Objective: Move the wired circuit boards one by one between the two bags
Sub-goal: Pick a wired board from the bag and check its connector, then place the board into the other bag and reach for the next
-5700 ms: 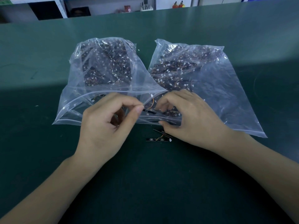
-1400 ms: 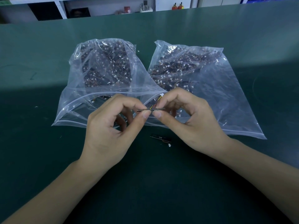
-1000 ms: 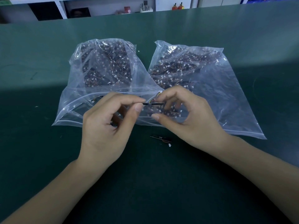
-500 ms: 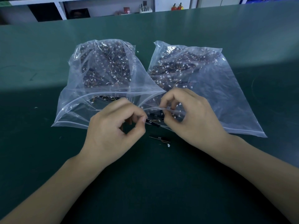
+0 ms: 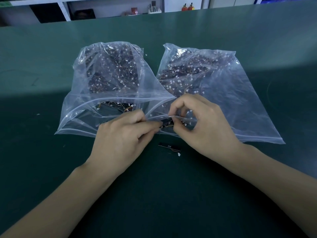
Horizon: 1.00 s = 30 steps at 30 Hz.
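Two clear zip bags lie side by side on the green table, each holding several black wired circuit boards. The left bag has its mouth gaping toward me. At the mouth of the right bag, my left hand pinches a small black circuit board. My right hand pinches the edge of the right bag's opening just above that board. Another loose board with a white connector lies on the table below my hands.
The green table stretches wide around the bags. Shelving with small items stands beyond the far edge.
Both hands came down from in front of the bags to the right bag's mouth. The board held between them is now at that opening, in my left fingers.
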Motion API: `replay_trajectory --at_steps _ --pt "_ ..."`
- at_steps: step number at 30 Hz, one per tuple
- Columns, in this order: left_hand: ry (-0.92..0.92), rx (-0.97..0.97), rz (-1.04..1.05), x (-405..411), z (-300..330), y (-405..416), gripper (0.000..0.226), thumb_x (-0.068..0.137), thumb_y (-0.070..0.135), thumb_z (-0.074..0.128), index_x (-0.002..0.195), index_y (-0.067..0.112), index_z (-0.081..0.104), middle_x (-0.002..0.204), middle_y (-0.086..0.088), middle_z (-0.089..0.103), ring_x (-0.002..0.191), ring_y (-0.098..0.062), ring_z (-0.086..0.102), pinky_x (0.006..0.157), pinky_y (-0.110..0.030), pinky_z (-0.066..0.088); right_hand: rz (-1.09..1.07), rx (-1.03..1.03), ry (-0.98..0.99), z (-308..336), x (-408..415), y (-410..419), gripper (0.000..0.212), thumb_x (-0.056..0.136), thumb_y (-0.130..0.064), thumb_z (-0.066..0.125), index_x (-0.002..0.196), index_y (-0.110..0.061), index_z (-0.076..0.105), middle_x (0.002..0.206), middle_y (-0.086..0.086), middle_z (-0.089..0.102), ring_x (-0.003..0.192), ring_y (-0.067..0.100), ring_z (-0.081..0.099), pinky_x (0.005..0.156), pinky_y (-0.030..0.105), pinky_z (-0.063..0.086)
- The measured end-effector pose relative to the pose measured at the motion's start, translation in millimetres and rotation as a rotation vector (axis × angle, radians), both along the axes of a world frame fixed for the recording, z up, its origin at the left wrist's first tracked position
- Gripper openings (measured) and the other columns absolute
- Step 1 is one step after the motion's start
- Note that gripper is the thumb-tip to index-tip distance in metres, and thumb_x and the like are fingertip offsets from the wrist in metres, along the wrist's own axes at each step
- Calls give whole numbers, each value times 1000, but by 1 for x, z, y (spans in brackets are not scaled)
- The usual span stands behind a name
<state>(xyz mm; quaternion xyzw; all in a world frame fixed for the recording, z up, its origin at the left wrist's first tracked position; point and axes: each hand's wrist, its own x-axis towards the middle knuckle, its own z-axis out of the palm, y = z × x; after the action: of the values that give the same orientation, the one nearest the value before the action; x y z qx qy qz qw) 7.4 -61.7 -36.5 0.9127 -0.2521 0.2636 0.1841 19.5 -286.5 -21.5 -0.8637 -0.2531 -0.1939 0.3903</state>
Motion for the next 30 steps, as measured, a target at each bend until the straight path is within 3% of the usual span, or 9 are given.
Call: replay_trajectory --at_steps 3,7,14,17,19,22,25,27,30 --pt "43 -45 -119 -3 2 1 18 101 47 70 107 37 84 81 15 59 74 6 43 55 -18 37 -3 -5 0 0 0 0 22 84 -3 75 95 -21 67 89 -16 63 85 15 63 76 40 53" --pt "135 86 -260 -7 6 3 25 96 58 70 103 39 85 79 18 59 75 9 45 57 -18 40 -9 -8 5 0 -1 0 24 84 -4 74 97 -23 67 91 -17 65 85 13 63 77 39 53" --pt "39 170 -268 -5 4 2 9 100 36 76 101 33 84 79 15 61 72 -5 60 55 -20 38 11 -38 8 -2 1 -1 29 82 -3 73 104 -22 70 95 -14 68 89 12 62 82 38 53" --pt "19 9 -245 -7 4 1 9 101 32 73 98 27 81 92 14 64 70 -2 56 52 -32 50 41 -44 1 -3 1 -1 26 84 -5 67 105 -19 71 97 -18 66 92 13 62 86 33 50" --pt "36 -187 -223 -7 5 2 9 103 26 67 97 23 73 99 12 64 72 -7 59 57 -37 49 99 100 70 -2 0 -1 24 92 -5 54 104 -16 72 96 -19 67 95 15 63 86 27 46" --pt "35 -408 -151 -9 9 2 11 108 25 59 98 23 63 80 7 62 64 -15 56 58 -30 44 177 340 190 3 0 -3 35 108 -18 39 103 -15 74 99 -7 73 97 17 65 87 24 45" --pt "41 -484 -122 -10 9 0 11 109 25 59 101 19 63 80 6 64 63 -17 57 58 -28 43 191 236 138 3 -3 1 26 107 -32 55 104 -15 74 99 -11 73 97 20 65 87 25 46" --pt "72 -475 -133 -10 8 0 10 108 23 61 102 17 65 83 8 66 64 -18 60 59 -31 45 194 201 98 0 -5 4 13 100 -30 71 101 -18 75 97 -14 73 96 18 65 85 19 43" --pt "101 -439 -166 -11 7 -3 8 107 21 63 104 17 69 84 9 67 64 -17 62 59 -31 46 177 197 44 -3 -5 7 7 96 -24 78 91 -21 73 86 -18 66 88 15 62 81 18 41"
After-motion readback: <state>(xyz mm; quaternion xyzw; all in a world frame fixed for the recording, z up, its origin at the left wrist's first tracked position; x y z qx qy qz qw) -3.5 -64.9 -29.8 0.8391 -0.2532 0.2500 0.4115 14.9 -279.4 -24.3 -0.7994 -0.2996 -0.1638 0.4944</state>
